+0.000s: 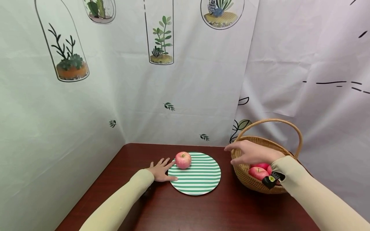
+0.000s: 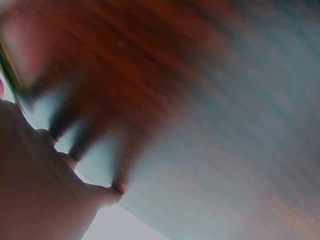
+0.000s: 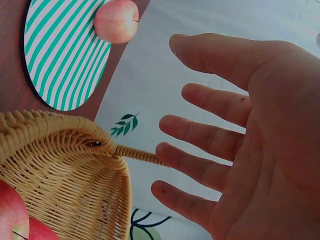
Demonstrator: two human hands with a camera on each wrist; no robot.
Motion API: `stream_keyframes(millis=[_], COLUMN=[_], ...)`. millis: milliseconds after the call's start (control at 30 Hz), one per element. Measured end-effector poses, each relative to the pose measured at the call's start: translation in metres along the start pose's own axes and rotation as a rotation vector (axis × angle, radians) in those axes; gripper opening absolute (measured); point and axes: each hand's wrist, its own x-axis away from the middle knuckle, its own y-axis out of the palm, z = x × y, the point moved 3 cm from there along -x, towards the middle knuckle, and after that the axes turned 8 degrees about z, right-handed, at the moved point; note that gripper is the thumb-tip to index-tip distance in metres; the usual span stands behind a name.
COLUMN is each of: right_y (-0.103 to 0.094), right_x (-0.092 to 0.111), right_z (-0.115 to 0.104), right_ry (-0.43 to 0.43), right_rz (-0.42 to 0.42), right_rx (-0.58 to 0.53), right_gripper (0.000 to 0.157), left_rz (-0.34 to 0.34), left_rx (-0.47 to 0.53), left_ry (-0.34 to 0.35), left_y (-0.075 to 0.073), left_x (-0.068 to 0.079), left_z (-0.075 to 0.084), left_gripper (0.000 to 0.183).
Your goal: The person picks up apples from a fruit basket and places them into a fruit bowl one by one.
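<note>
A round mat (image 1: 199, 176) with green and white stripes lies on the table, and one apple (image 1: 183, 160) sits near its far left edge. My left hand (image 1: 161, 170) rests with spread fingers at the mat's left side, its thumb over the rim and its fingertips close to the apple. Above the left part of a wicker basket (image 1: 251, 183) hovers my right hand (image 1: 251, 152), holding nothing, with fingers apart. Inside the basket are several apples (image 1: 258, 173), partly hidden by the right wrist. The right wrist view shows the open palm (image 3: 280, 130) beside the basket rim.
The dark red-brown table (image 1: 185, 211) ends at a printed cloth backdrop (image 1: 179, 86) behind and on the left. The basket's arched handle (image 1: 271, 120) rises at the right. A small black device (image 1: 270, 182) is strapped to the right wrist.
</note>
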Motion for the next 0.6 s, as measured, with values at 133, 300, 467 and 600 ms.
stream_keyframes(millis=[133, 300, 467, 600], right_y=[-0.001, -0.003, -0.008, -0.01], right_x=[0.001, 0.003, 0.007, 0.011], right_z=[0.003, 0.006, 0.008, 0.013], right_ry=[-0.014, -0.029, -0.032, -0.012], right_rz=[0.005, 0.003, 0.001, -0.009], right_rx=[-0.007, -0.007, -0.008, -0.02], right_gripper=[0.049, 0.049, 0.047, 0.046], left_rz=[0.002, 0.002, 0.001, 0.001], left_rx=[0.002, 0.001, 0.004, 0.005], left_ry=[-0.001, -0.003, -0.002, 0.001], left_y=[-0.001, -0.002, -0.001, -0.002], left_x=[0.001, 0.0, -0.001, 0.0], left_z=[0.002, 0.003, 0.002, 0.002], left_gripper=[0.095, 0.095, 0.095, 0.095])
